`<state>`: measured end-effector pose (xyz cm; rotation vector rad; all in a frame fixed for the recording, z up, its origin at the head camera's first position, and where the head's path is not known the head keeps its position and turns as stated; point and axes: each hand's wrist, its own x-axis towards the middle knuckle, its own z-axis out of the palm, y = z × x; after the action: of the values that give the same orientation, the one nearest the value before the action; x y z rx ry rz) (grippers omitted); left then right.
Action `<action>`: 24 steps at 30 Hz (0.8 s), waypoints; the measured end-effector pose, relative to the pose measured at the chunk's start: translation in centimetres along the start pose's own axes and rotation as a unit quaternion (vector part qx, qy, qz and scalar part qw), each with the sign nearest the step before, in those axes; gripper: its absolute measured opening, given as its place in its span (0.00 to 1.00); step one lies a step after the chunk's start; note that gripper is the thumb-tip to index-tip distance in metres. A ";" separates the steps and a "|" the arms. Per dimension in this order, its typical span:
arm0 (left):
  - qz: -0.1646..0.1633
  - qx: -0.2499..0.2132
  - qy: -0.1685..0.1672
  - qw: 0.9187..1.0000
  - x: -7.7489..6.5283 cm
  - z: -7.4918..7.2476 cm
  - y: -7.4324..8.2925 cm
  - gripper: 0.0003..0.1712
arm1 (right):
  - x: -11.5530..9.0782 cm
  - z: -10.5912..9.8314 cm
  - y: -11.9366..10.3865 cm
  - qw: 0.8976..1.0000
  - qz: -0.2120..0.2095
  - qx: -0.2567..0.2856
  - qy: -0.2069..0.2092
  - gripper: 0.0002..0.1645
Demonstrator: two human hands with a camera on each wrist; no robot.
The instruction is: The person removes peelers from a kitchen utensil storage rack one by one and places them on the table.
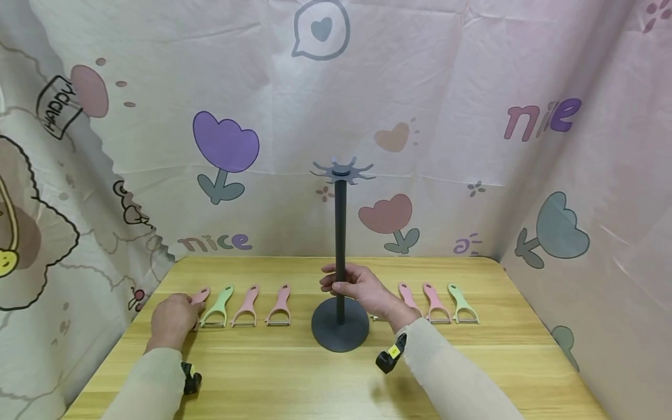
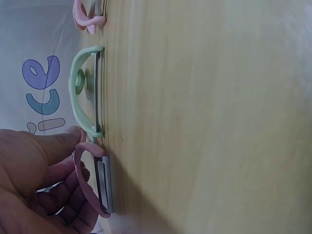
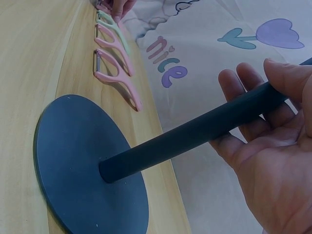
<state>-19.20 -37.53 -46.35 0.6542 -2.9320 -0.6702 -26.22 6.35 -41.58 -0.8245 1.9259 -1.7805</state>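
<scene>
At the left end of a row of peelers, my left hand [image 1: 173,318] pinches a pink peeler [image 2: 84,185] by its handle, the thumb on top and the other fingers curled beneath. The peeler's blade end is close over the table, right beside a green peeler [image 2: 74,92]. My right hand [image 1: 370,289] holds the dark pole [image 1: 340,233] of an upright stand low down, thumb on one side and fingers round the other. The stand's round base [image 3: 73,146] rests on the table, and its top is a ring of upturned hooks [image 1: 341,171] with nothing hanging on it.
Two more pink peelers [image 1: 249,300] lie between the green one and the stand. To the right lie pink peelers [image 1: 433,298] and a green peeler [image 1: 458,298], partly hidden behind my right wrist. A printed cloth [image 1: 446,70] encloses the wooden table [image 1: 273,373] at back and sides.
</scene>
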 end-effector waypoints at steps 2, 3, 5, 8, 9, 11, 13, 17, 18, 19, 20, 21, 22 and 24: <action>-0.001 0.001 0.000 1.000 0.0 0.0 0.0 0.20 | 0.0 0.0 0.0 1.000 0.000 0.000 -0.001 0.24; 0.000 0.002 -0.001 1.000 0.1 0.0 0.0 0.21 | 0.0 0.0 0.0 1.000 -0.001 0.000 -0.001 0.24; -0.001 0.004 -0.003 1.000 0.1 0.0 0.0 0.21 | 0.1 0.1 0.0 1.000 -0.001 0.001 -0.002 0.24; 0.000 0.000 -0.005 1.000 0.2 0.0 -0.1 0.21 | 0.1 0.1 -0.1 1.000 -0.001 0.001 -0.003 0.24; 0.000 0.000 -0.004 1.000 0.2 0.1 -0.1 0.22 | 0.1 0.1 -0.1 1.000 -0.001 0.000 -0.002 0.24; -0.001 -0.005 -0.003 1.000 0.2 0.1 -0.1 0.23 | 0.0 0.1 -0.1 1.000 0.000 -0.001 -0.001 0.24; 0.000 -0.006 -0.003 1.000 0.1 0.2 -0.1 0.24 | 0.0 0.2 -0.2 1.000 0.001 -0.002 0.001 0.24; 0.001 -0.006 -0.004 1.000 0.0 0.2 -0.1 0.26 | -0.1 0.2 -0.2 1.000 0.004 -0.003 0.005 0.23; 0.000 -0.006 -0.003 1.000 0.0 0.1 -0.1 0.27 | -0.1 0.2 -0.1 1.000 0.004 -0.003 0.006 0.23; -0.001 -0.006 -0.003 1.000 0.0 0.1 -0.1 0.27 | -0.2 0.2 -0.1 1.000 0.004 -0.004 0.006 0.23; -0.003 -0.007 -0.002 1.000 0.0 0.1 0.0 0.27 | -0.2 0.2 -0.1 1.000 0.004 -0.005 0.007 0.23; -0.004 -0.008 -0.004 1.000 0.0 0.1 0.0 0.28 | -0.2 0.2 -0.1 1.000 0.005 -0.006 0.008 0.23; -0.003 -0.008 -0.004 1.000 0.0 0.0 0.0 0.28 | -0.2 0.2 -0.1 1.000 0.004 -0.007 0.008 0.23; -0.005 -0.007 -0.002 1.000 0.0 -0.1 0.2 0.29 | -0.2 0.2 -0.1 1.000 0.004 -0.008 0.009 0.23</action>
<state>-19.26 -37.40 -46.21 0.6666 -2.9269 -0.6917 -25.94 6.33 -41.48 -0.8071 1.9550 -1.7763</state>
